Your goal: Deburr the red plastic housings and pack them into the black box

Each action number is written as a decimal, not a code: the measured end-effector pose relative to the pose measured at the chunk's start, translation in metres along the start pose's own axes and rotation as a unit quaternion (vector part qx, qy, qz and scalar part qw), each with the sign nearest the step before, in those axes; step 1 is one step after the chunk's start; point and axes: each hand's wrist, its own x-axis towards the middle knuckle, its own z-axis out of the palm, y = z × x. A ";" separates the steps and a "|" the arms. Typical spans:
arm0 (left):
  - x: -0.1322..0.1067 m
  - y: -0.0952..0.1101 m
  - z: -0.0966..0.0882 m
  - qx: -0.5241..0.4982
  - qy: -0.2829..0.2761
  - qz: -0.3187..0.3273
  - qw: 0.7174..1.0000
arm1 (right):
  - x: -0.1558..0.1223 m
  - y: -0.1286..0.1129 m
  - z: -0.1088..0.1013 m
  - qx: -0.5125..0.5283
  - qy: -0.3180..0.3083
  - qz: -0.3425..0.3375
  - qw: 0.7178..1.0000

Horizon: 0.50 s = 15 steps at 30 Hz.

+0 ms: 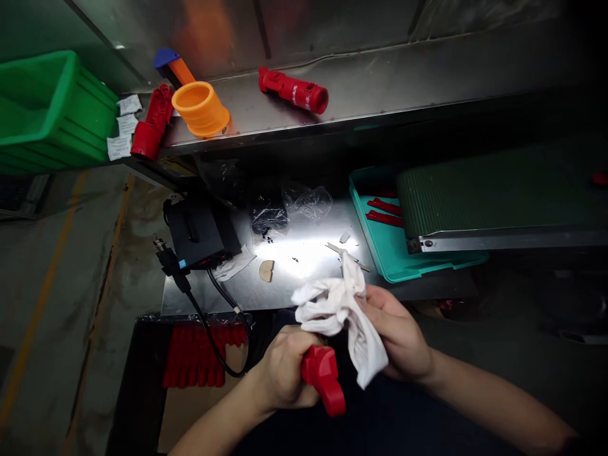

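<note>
At the bottom middle, my left hand [287, 367] is closed round a red plastic part [323, 373] whose curved end points down toward me. The rest of that part is hidden inside my fist. Just right of it, my right hand [401, 335] grips a crumpled white cloth glove [339, 304] between thumb and fingers. The glove's limp fingers spread left and upward, and one end hangs down beside the red part. Behind the glove, thin metal tweezers [358, 261] lie on the metal bench [304, 285].
A black box [197, 231] with a plug and cable [194, 297] stands left. Red strips lie in a teal tray [384, 253] beneath a green conveyor [494, 190]. The shelf holds a red tube [294, 90], an orange ring [202, 111] and a green bin [85, 120]. Red parts [194, 361] fill a lower-left box.
</note>
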 end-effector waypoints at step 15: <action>0.014 0.009 0.005 0.037 -0.015 -0.011 0.999 | 0.003 -0.007 -0.003 -0.039 -0.087 0.049 0.994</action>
